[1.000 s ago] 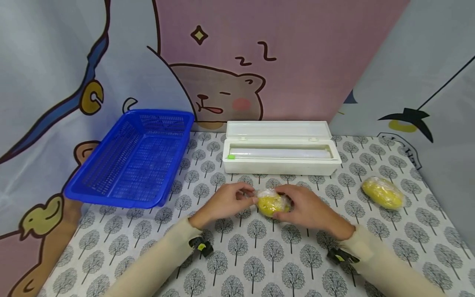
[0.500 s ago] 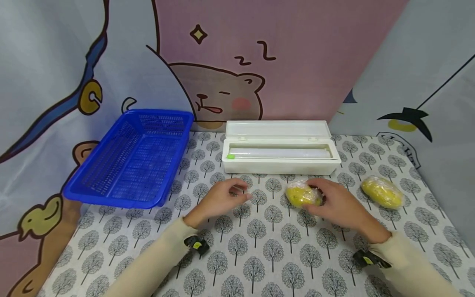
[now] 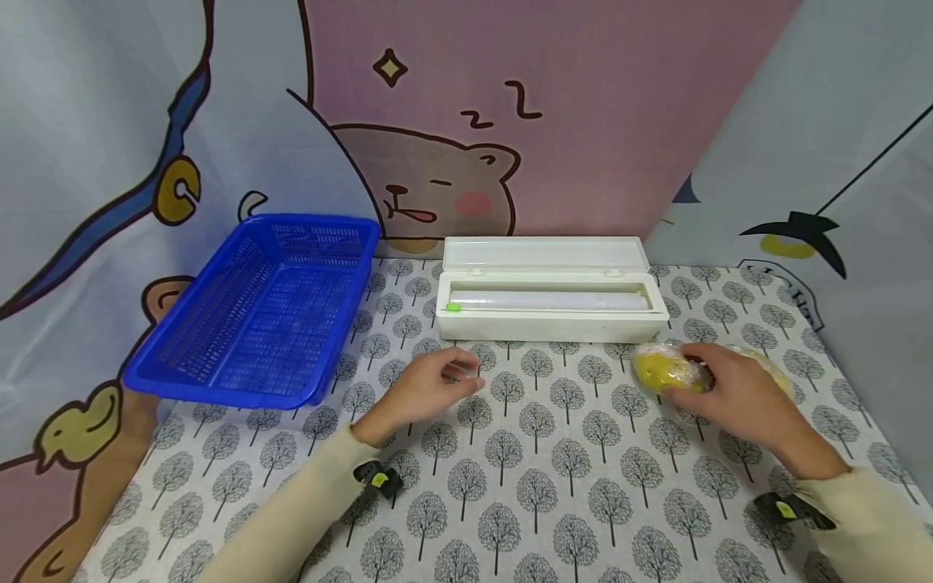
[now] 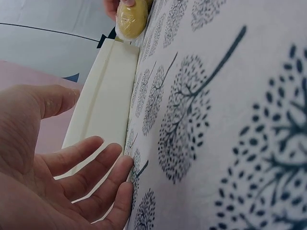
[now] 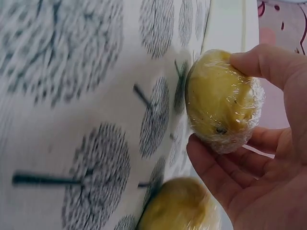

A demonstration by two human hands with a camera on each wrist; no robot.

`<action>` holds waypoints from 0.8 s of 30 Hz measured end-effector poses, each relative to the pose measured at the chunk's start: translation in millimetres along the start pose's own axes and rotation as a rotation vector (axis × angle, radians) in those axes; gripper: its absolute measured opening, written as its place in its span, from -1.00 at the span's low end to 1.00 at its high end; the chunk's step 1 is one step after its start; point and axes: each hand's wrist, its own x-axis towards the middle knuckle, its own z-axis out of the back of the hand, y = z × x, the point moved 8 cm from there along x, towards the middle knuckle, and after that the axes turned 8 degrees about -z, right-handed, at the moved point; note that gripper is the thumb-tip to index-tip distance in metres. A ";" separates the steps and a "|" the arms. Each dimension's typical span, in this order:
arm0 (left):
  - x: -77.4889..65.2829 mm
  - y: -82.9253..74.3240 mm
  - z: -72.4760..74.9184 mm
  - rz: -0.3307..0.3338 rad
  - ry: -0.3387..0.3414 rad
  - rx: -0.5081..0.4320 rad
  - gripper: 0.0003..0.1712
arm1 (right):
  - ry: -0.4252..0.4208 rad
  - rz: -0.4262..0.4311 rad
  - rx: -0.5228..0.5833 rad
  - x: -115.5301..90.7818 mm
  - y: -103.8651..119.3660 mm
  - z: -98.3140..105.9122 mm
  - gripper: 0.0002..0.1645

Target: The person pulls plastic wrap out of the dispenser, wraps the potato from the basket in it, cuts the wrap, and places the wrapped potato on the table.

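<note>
My right hand point(image 3: 743, 397) grips a yellow mango point(image 3: 665, 368) wrapped in clear cling film, at the right side of the table. In the right wrist view, the thumb presses one side of this mango point(image 5: 220, 98) and the fingers curl round the other. A second wrapped mango point(image 5: 180, 206) lies on the cloth beside it, mostly hidden behind the right hand in the head view. My left hand point(image 3: 423, 390) holds nothing; its fingers are relaxed, with the thumb apart, over the middle of the table in front of the white box.
At the back stands a white cling-film box point(image 3: 554, 328), lid up, with a film roll point(image 3: 550, 300) and a green slider point(image 3: 453, 307) inside. A blue plastic basket point(image 3: 291, 398) occupies the left. Tree-patterned cloth point(image 3: 503, 494) covers the table; printed curtains hang behind.
My right hand has carried the wrapped mango rightward from the middle to beside the second one. The left hand has let go of it and drawn slightly left.
</note>
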 end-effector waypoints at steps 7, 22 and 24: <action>-1.3 3.2 2.9 0.010 -0.007 -0.006 -0.49 | -0.020 -0.027 -0.034 -2.5 -15.3 2.2 -0.05; -11.0 -28.3 32.8 -0.046 -0.084 0.137 -0.47 | -0.008 -0.020 -0.080 -5.0 -11.8 5.9 -0.01; -11.2 -38.6 41.3 -0.070 -0.101 0.182 -0.44 | -0.002 -0.026 -0.077 -4.9 -11.0 7.7 -0.01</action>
